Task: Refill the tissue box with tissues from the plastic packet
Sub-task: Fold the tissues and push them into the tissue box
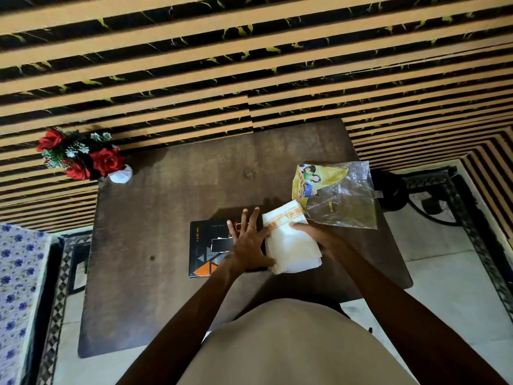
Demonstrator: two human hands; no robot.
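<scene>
Tissues, a folded white stack with an orange patterned border point(291, 245), are being held just beside the flat black cardboard tissue box with orange triangles point(205, 254) on a dark brown wooden surface point(155, 218). The stack is being gripped by the right hand point(319, 237), its grip closed on the stack's far edge with the thumb laid on top, apparently so the sheets are being kept squared before loading. The left hand point(249, 243) is being pressed flat on the box, fingers spread and grip apart, clamped on nothing; its heel is touching the stack's near-left side, seemingly so the box is being steadied while the tissues are being lined up. The box's rectangular slot is showing just left of that hand.

The crumpled clear-and-yellow plastic packet with a printed picture point(336, 195) is lying behind the stack, touching its far corner, and appears emptied; by that judgement, the transfer into the box is not yet being completed.

Red artificial roses in a small white vase point(83, 159) are standing at the surface's far left corner. Behind, a wall of tan and black marbled stripes point(249, 51) is being seen, with a blue-flowered cloth point(19, 273) at the left and pale floor tiles point(444, 273) at the right.
</scene>
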